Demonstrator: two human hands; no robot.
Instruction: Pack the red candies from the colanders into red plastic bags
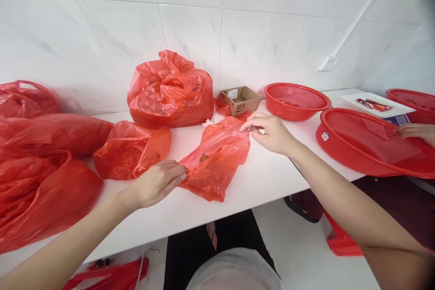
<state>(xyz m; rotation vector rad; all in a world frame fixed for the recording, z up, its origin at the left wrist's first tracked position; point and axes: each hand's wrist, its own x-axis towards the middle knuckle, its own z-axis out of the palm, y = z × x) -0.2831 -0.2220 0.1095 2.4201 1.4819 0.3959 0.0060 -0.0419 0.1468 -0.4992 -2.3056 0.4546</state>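
A thin red plastic bag (215, 158) lies flattened on the white counter (238, 190), with a small brown scrap on it. My left hand (158, 183) pinches its left edge between fingertips and thumb. My right hand (268, 133) holds its top corner the same way, and the bag stretches between them. Just left of it lies a loose red bag (132, 150). Behind it stands a full, knotted red bag (170, 93). More stuffed red bags (44, 181) are heaped at the far left.
A small cardboard box (239, 100) and a red mesh basket (294, 101) stand against the tiled wall. A co-worker's hand (416, 132) rests on a large red basket (370, 142) at the right, near a white tray (375, 104) and another red basket (409, 104).
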